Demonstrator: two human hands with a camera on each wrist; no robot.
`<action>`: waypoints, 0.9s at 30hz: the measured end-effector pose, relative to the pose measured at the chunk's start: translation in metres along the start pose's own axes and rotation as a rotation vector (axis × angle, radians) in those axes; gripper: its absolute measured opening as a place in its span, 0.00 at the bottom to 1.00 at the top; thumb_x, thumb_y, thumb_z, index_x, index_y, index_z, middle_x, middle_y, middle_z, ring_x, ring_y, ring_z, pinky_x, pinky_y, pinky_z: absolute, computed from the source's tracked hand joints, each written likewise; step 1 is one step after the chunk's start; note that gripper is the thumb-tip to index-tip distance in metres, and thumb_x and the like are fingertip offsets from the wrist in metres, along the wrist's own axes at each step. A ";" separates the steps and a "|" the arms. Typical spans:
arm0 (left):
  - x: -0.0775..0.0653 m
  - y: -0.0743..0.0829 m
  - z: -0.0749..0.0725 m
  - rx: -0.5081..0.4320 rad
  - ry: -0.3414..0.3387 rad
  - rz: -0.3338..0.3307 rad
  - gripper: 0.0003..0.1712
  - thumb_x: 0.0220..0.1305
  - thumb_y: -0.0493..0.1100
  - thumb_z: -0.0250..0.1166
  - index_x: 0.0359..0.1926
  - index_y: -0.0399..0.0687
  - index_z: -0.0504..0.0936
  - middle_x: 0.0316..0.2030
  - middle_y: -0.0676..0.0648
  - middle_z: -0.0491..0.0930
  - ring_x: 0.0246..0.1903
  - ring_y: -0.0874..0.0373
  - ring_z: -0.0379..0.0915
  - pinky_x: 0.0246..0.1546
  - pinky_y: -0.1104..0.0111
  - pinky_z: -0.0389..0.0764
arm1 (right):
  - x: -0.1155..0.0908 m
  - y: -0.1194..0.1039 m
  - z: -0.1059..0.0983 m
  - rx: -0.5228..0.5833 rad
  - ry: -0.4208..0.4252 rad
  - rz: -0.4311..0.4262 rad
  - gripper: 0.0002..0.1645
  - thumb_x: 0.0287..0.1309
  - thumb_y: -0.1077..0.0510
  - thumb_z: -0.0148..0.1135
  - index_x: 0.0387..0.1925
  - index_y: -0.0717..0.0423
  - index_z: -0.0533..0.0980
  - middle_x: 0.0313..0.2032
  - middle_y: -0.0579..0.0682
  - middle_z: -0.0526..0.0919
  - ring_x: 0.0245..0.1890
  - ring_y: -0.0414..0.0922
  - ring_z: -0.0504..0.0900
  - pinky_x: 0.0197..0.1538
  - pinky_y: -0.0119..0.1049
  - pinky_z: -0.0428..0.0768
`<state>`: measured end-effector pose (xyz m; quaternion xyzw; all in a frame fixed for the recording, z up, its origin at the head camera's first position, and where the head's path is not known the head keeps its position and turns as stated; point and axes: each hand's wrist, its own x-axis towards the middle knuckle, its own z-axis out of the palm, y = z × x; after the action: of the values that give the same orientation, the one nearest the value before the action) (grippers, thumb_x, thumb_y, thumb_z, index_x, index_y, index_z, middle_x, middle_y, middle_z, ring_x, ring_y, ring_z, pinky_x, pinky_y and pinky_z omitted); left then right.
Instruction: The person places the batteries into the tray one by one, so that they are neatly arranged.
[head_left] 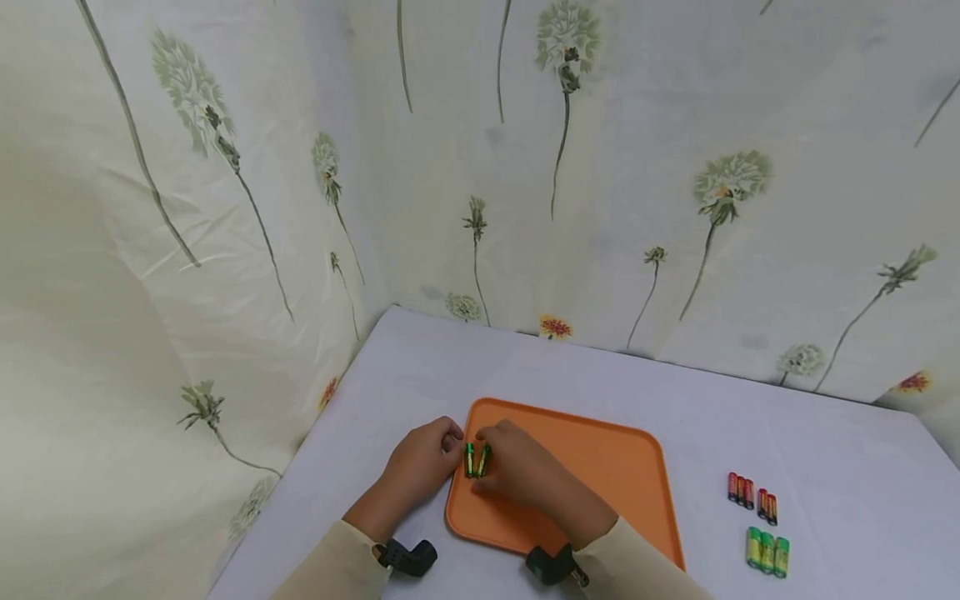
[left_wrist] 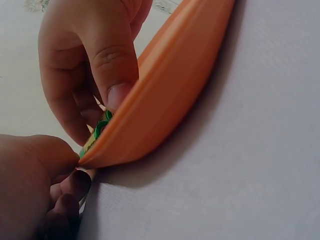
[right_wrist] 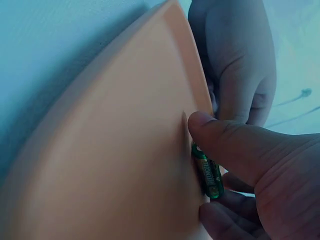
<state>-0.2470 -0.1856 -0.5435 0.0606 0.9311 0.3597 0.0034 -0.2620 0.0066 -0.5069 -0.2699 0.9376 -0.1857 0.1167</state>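
Note:
Two green batteries lie side by side at the left edge of the orange tray [head_left: 600, 467] in the head view, a left battery [head_left: 469, 460] and a right battery [head_left: 483, 461]. My right hand [head_left: 525, 471] reaches over the tray, its thumb and fingers around the right battery. Close up, a green battery [right_wrist: 209, 175] shows between the right thumb and fingers. At the tray's left side, my left hand [head_left: 422, 457] has its thumb at the rim and its fingers curled below it, pinching the edge. The right hand covers part of the batteries in the left wrist view.
Several red batteries [head_left: 740, 490] lie in two groups on the white tabletop [head_left: 570, 367], right of the tray. Nearer the front there, three green and yellow batteries [head_left: 767, 551] stand in a row. Flower-printed cloth [head_left: 615, 167] hangs behind and to the left.

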 end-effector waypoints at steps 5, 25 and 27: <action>-0.001 0.001 -0.002 0.001 -0.007 -0.007 0.07 0.74 0.50 0.63 0.46 0.56 0.82 0.30 0.61 0.78 0.30 0.64 0.73 0.35 0.66 0.75 | 0.002 -0.005 0.001 -0.044 -0.007 -0.012 0.29 0.54 0.43 0.81 0.51 0.54 0.80 0.40 0.44 0.75 0.37 0.39 0.74 0.42 0.34 0.77; -0.001 0.001 0.003 -0.012 0.012 -0.025 0.06 0.73 0.50 0.63 0.46 0.57 0.82 0.30 0.61 0.79 0.30 0.63 0.74 0.34 0.65 0.75 | 0.007 -0.018 0.008 -0.109 0.084 -0.001 0.19 0.59 0.50 0.76 0.45 0.57 0.81 0.35 0.47 0.77 0.33 0.41 0.72 0.37 0.34 0.74; -0.002 0.002 0.003 -0.017 0.009 -0.027 0.06 0.73 0.50 0.63 0.46 0.57 0.82 0.30 0.61 0.79 0.30 0.63 0.73 0.34 0.65 0.75 | 0.006 -0.018 0.009 -0.110 0.088 -0.005 0.19 0.59 0.50 0.77 0.45 0.57 0.82 0.35 0.47 0.76 0.33 0.41 0.72 0.37 0.34 0.74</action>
<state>-0.2445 -0.1824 -0.5445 0.0465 0.9287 0.3678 0.0043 -0.2559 -0.0131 -0.5087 -0.2701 0.9499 -0.1457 0.0598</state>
